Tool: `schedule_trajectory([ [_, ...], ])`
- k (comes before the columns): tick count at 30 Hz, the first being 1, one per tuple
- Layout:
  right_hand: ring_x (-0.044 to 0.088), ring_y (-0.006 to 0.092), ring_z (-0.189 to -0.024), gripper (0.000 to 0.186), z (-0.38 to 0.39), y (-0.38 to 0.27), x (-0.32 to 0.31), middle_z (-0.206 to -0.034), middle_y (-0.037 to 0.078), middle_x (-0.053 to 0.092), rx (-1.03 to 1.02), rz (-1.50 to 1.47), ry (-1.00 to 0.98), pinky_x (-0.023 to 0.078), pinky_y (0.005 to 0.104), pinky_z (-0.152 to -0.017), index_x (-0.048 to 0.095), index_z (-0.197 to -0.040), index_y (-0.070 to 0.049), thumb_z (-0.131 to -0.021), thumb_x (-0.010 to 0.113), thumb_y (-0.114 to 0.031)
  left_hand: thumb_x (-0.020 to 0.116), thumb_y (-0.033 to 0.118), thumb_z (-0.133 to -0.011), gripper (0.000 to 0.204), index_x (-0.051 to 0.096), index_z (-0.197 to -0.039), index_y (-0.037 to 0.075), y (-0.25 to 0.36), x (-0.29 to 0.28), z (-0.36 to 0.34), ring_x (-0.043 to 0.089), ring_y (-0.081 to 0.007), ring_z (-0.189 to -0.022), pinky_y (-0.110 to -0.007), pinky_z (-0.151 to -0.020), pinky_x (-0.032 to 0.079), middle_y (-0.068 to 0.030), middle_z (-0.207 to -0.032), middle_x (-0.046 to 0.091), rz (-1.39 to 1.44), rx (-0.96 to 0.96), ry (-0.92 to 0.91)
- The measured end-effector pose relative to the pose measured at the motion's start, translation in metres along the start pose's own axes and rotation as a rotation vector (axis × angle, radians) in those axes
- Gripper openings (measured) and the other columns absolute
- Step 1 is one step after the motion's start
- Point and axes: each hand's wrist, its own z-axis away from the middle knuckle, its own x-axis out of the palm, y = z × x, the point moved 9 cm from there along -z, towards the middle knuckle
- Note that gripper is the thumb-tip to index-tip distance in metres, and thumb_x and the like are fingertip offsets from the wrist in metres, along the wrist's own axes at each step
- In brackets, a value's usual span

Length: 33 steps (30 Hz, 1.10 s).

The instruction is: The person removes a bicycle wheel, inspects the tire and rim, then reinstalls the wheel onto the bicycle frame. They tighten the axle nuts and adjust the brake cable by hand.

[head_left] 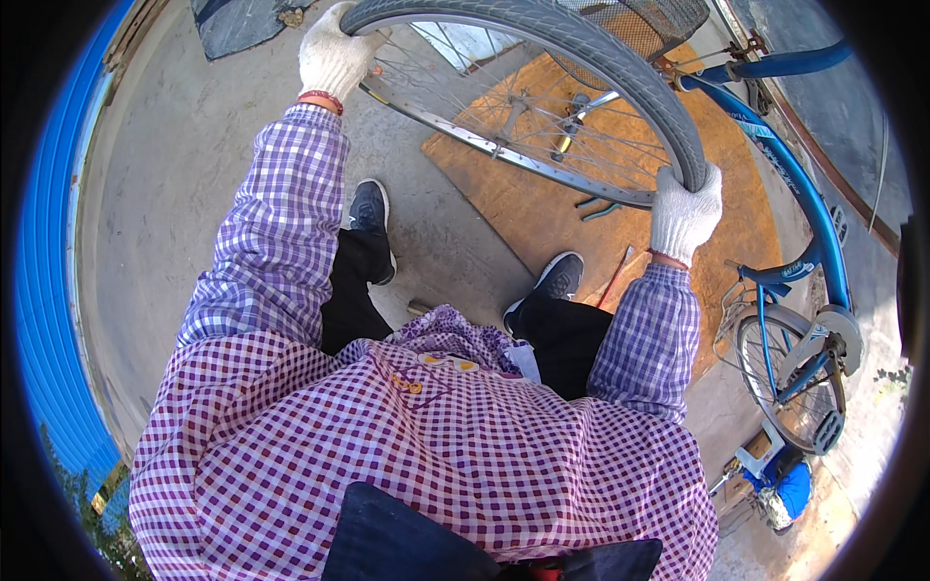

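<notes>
A bicycle wheel with a grey tyre (666,114), a silver rim and thin spokes is held up in front of me, tilted, between my two hands. My left hand (334,56), in a white knitted glove, grips the tyre at its far left side. On the right, my right hand (686,213), gloved the same way, is closed around the tyre's near right edge. Both sets of fingers are partly hidden by the wheel. Through the spokes, a tool with a yellow and black handle (562,145) shows on a brown board (465,189).
A blue bicycle frame (821,228) lies along the right side, with its rear wheel (790,387) nearer me. A wire basket (644,24) is at the far right. Small dark hooked tools (601,210) and a red rod (615,279) lie near my shoe (560,278). Blue corrugated sheeting (48,290) stands left.
</notes>
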Motion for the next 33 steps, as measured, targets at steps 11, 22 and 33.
schedule_trajectory([
  [11, 0.079, 0.0272, -0.091, 0.026, -0.012, 0.002, -0.012, -0.099, 0.013, 0.079, -0.073, 0.019, 0.058, 0.061, 0.0389, -0.083, 0.073, -0.109, -0.005, -0.087, 0.079, -0.017, 0.084, 0.047, -0.085, 0.056, 0.074, -0.127, 0.012, 0.027, -0.001, 0.004, 0.078, -0.0252, -0.095, -0.039, -0.087, 0.061, -0.0096, -0.105, 0.080, 0.026, -0.046, -0.026],
  [22, 0.078, 0.0255, -0.096, 0.043, -0.014, 0.000, -0.018, -0.103, 0.012, 0.079, -0.065, -0.058, 0.079, 0.060, 0.0373, -0.088, 0.073, -0.116, -0.004, -0.082, 0.088, -0.025, 0.087, 0.045, -0.081, 0.065, 0.070, -0.135, 0.013, 0.026, -0.009, 0.005, 0.077, -0.0251, -0.107, -0.037, -0.094, 0.060, -0.0097, -0.117, 0.079, 0.058, -0.026, 0.072],
  [33, 0.077, 0.0253, -0.091, 0.037, -0.018, 0.011, -0.013, -0.100, 0.012, 0.078, -0.037, -0.010, 0.030, 0.060, 0.0371, -0.084, 0.072, -0.112, -0.004, -0.085, 0.086, -0.025, 0.086, 0.046, -0.084, 0.056, 0.074, -0.125, 0.010, 0.025, 0.003, 0.002, 0.078, -0.0246, -0.092, -0.037, -0.084, 0.062, -0.0106, -0.105, 0.080, -0.015, -0.070, -0.044],
])
